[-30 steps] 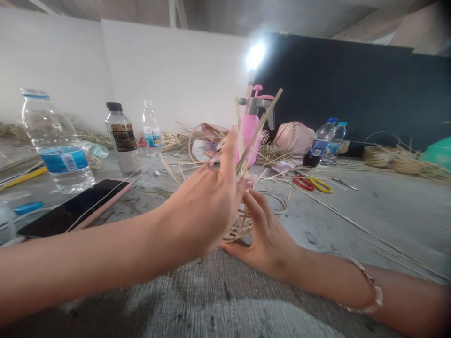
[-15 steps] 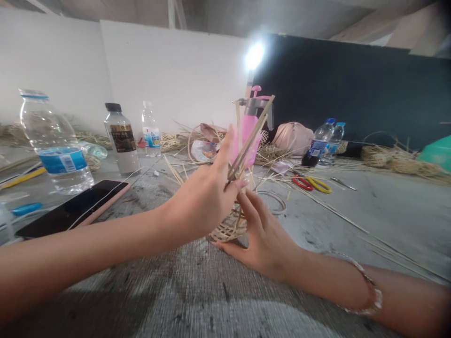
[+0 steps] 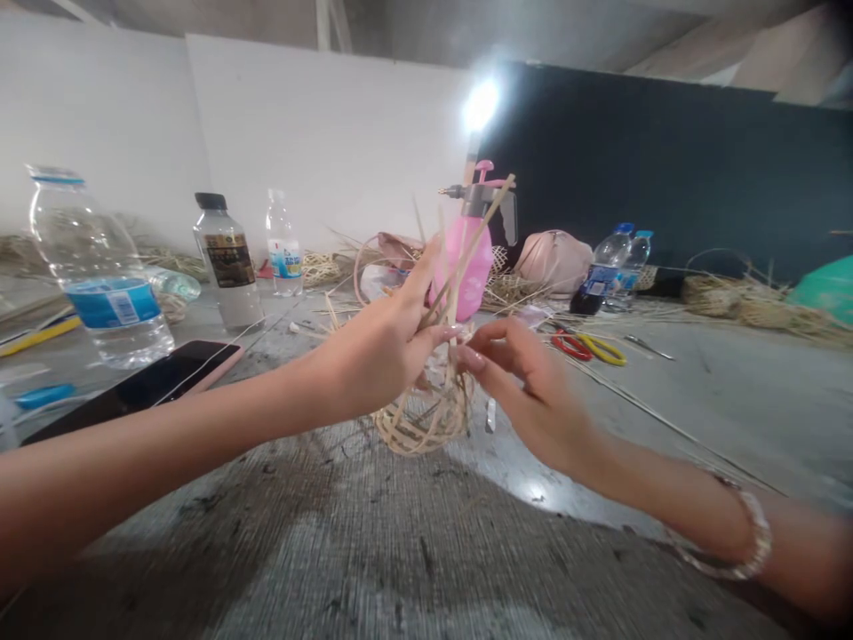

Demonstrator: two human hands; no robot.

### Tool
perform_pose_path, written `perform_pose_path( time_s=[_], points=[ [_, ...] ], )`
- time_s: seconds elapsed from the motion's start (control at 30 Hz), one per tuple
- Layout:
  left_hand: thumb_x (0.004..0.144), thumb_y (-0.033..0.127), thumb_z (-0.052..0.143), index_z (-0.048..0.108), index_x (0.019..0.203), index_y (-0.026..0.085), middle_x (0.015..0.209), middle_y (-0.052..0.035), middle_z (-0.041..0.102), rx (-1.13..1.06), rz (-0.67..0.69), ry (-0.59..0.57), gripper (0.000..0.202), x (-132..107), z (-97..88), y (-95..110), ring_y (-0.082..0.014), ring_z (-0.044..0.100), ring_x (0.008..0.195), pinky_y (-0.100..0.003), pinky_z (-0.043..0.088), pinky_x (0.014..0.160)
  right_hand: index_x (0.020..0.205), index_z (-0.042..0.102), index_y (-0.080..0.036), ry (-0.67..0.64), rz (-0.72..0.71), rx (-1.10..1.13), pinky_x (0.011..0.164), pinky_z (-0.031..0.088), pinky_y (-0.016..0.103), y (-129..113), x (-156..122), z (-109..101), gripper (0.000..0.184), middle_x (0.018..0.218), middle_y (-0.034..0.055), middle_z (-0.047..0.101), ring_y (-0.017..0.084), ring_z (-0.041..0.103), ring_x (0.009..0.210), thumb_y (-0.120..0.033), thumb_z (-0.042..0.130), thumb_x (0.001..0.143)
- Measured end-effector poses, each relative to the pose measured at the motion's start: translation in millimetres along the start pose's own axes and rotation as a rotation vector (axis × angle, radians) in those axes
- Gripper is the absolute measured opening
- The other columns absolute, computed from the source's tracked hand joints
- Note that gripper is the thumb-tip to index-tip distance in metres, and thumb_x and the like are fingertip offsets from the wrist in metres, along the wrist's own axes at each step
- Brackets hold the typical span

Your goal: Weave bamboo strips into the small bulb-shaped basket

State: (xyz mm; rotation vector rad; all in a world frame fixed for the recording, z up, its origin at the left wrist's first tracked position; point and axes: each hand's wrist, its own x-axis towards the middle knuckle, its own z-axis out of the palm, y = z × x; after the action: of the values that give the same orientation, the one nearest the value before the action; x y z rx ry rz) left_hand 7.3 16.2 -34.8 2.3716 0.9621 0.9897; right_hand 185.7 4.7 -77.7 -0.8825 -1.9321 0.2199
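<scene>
A small woven bamboo basket (image 3: pixel 417 428) rests on the grey table, with loose strips (image 3: pixel 481 233) sticking up from its rim. My left hand (image 3: pixel 393 342) is closed on the strips at the top, thumb pressed on them and index finger pointing up. On the basket's right side my right hand (image 3: pixel 526 387) pinches at a strip near the rim with thumb and fingertips. Part of the basket's far side is hidden behind my left hand.
A pink spray bottle (image 3: pixel 466 258) stands just behind the basket. Water bottles (image 3: pixel 120 302) and a phone (image 3: pixel 153 382) are at left. Red-handled (image 3: pixel 570 345) and yellow-handled tools (image 3: pixel 603 348) lie at right, near long strips (image 3: pixel 640 413). A bright lamp (image 3: pixel 481 105) shines behind.
My right hand has left the basket's lower side and moved up to the strips at the rim. The basket has turned and shows more of its side; my left hand stays at the top.
</scene>
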Motion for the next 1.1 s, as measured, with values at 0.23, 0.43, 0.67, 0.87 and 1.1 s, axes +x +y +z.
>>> perform_pose_path(
  time_s=[0.23, 0.43, 0.67, 0.87, 1.1],
  points=[
    [0.090, 0.021, 0.042, 0.009, 0.146, 0.015, 0.083, -0.0033, 0.061, -0.007, 0.095, -0.136, 0.066, 4.1, -5.6, -3.3, -0.0081, 0.048, 0.051, -0.018, 0.044, 0.047, 0.066, 0.054, -0.017, -0.168, 0.148, 0.093, 0.055, 0.041, 0.024, -9.7, 14.3, -9.8, 0.041, 0.061, -0.0010, 0.057, 0.009, 0.053, 0.058, -0.048, 0.044, 0.091],
    [0.091, 0.017, 0.037, 0.023, 0.142, 0.015, 0.084, -0.0024, 0.056, 0.048, 0.270, -0.249, 0.053, 5.5, -10.8, -4.4, -0.0137, 0.052, 0.077, -0.023, 0.047, 0.070, 0.064, 0.053, -0.017, -0.316, 0.325, 0.221, 0.054, 0.042, 0.023, -20.6, 15.7, -9.1, 0.042, 0.056, -0.0018, 0.054, 0.008, 0.052, 0.054, -0.051, 0.046, 0.087],
    [0.090, 0.020, 0.038, 0.026, 0.137, 0.017, 0.082, -0.0021, 0.056, -0.083, 0.161, -0.321, 0.048, 4.9, -7.4, -2.4, -0.0134, 0.051, 0.067, -0.026, 0.043, 0.059, 0.066, 0.054, -0.019, -0.363, 0.387, 0.374, 0.048, 0.040, 0.023, -21.0, 16.8, -10.1, 0.033, 0.053, -0.0052, 0.052, 0.008, 0.051, 0.049, -0.048, 0.063, 0.076],
    [0.090, 0.020, 0.041, 0.035, 0.101, 0.018, 0.077, 0.0000, 0.052, -0.267, 0.217, -0.200, 0.013, 4.7, 0.8, -5.5, -0.0109, 0.051, 0.065, -0.023, 0.043, 0.056, 0.059, 0.055, -0.017, -0.379, 0.401, 0.525, 0.046, 0.042, 0.022, -14.3, 19.8, -10.9, 0.036, 0.049, -0.0050, 0.053, 0.007, 0.051, 0.044, -0.048, 0.069, 0.071],
    [0.090, 0.020, 0.040, 0.038, 0.100, 0.015, 0.065, 0.0045, 0.048, -0.215, 0.156, -0.241, 0.011, 5.0, -2.7, -4.6, -0.0081, 0.047, 0.055, -0.020, 0.040, 0.048, 0.061, 0.057, -0.017, -0.391, 0.415, 0.791, 0.044, 0.044, 0.020, -5.6, 16.2, -4.4, 0.035, 0.053, -0.0060, 0.055, 0.005, 0.051, 0.044, -0.047, 0.072, 0.071]
  ],
)
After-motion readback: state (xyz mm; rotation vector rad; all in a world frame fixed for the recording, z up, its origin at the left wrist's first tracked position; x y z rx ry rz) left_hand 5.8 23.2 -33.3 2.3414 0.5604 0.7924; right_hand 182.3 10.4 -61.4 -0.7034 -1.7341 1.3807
